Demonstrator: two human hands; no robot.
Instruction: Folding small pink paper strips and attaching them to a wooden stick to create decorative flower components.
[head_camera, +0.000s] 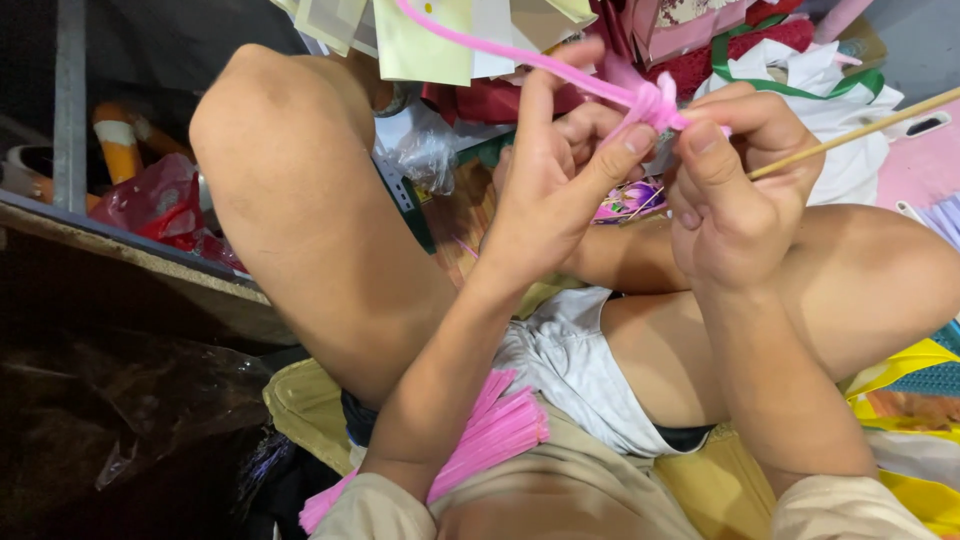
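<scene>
Where it coils tightly round a thin wooden stick, a fuzzy pink pipe cleaner, pinched by left hand and right hand fingertips.

Pipe-cleaner bundle on lap, below hands.

You have a single view here, from the camera worn on your own head. It looks steeply down over your chest at your lap and folded legs, very near, so your left hand and right hand fill the upper middle. The cluttered floor shows only along the edges.
</scene>
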